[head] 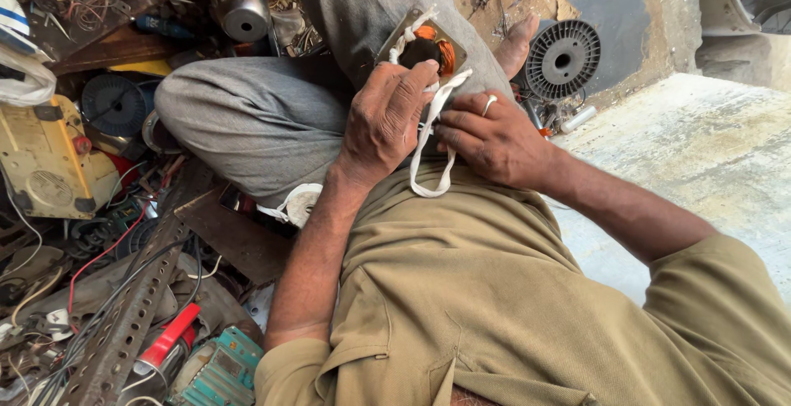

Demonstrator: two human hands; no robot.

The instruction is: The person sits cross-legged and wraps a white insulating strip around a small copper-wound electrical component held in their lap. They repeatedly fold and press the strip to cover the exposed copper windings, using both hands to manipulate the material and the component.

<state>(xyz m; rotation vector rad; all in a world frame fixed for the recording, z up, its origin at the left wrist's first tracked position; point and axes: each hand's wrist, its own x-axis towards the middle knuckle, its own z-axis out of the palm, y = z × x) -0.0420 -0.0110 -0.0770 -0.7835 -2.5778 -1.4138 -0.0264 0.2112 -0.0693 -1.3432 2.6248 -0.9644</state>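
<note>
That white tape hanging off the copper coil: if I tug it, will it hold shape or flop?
Likely floppy: the white tape droops in a loose loop below the copper coil. Probably light, since it hangs between the left hand and right hand without pulling taut.

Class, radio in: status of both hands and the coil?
Left hand gripping copper-wound stator on knee. Right hand pinching white tape. Nothing blocking.

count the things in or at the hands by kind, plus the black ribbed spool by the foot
Square metal motor core with orange copper winding: 1
White cloth tape strip: 1
Silver finger ring: 1
Black ribbed plastic spool: 1
Total: 4
The left hand grips the core; the right hand pinches the tape.
</note>
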